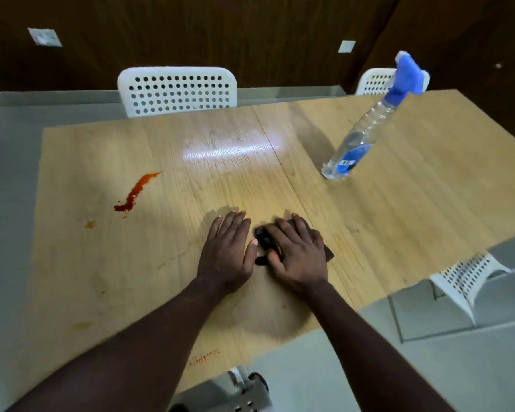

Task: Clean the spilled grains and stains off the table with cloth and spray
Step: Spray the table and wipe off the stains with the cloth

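Right grip (298,252) flat atop cloth (262,239).

A white perforated centre chair (177,90) is recorded at the far side. A second white perforated chair (372,81) is noted further right, partly hidden. A third perforated chair (464,278) is seen low on the right. Behind, a dark wood-panelled wall (250,31) is observed, on which a left wall plate (44,37) and a right wall plate (346,46) are mounted, well apart. A grey floor (6,173) is recorded.
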